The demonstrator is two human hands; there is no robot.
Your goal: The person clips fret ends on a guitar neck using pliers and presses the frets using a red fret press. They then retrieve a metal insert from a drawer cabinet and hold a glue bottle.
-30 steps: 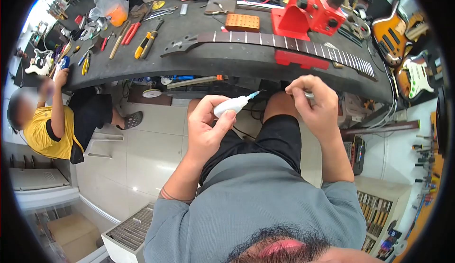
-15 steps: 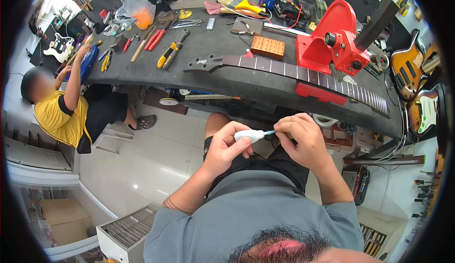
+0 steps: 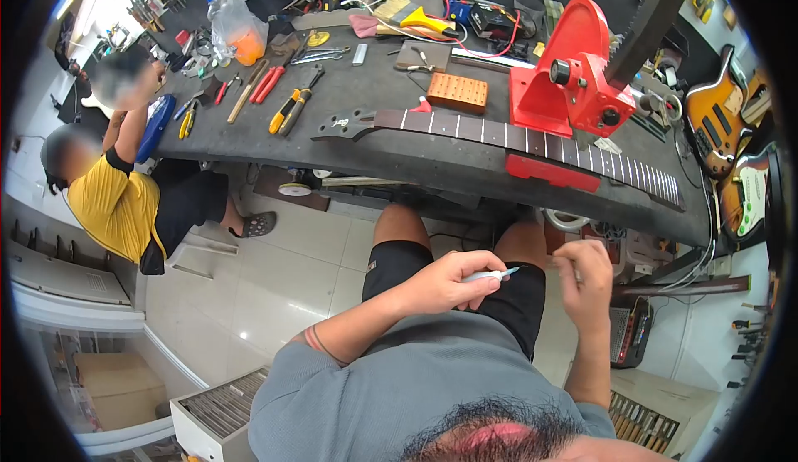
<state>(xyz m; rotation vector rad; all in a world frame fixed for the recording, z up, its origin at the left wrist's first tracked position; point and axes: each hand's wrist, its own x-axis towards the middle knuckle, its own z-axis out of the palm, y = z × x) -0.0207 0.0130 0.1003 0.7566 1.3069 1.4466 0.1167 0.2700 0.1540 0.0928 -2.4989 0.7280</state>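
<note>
My left hand point(image 3: 445, 283) is closed around a small white squeeze bottle point(image 3: 496, 276), held over my lap. Its thin bluish nozzle points right and slightly up; the fingers cover most of the body. Apart from it, to the right, my right hand point(image 3: 587, 283) is raised with curled fingers, a little blurred. Whatever its fingertips may hold cannot be made out. Ahead of both hands, a guitar neck point(image 3: 490, 133) with a dark fretted fingerboard lies along the bench edge, over a red support point(image 3: 553, 172).
A red press-like tool point(image 3: 561, 71) stands behind the neck on the black bench point(image 3: 349, 150). Near it are an orange block with holes point(image 3: 457, 93), yellow-handled pliers point(image 3: 295, 100) and a brush point(image 3: 416, 17). A person in yellow point(image 3: 125, 204) sits left; guitars point(image 3: 719, 121) stand right.
My hands have moved apart and lower, the right one away from the bottle's nozzle. My left hand has turned with the bottle. The person at left has raised an arm.
</note>
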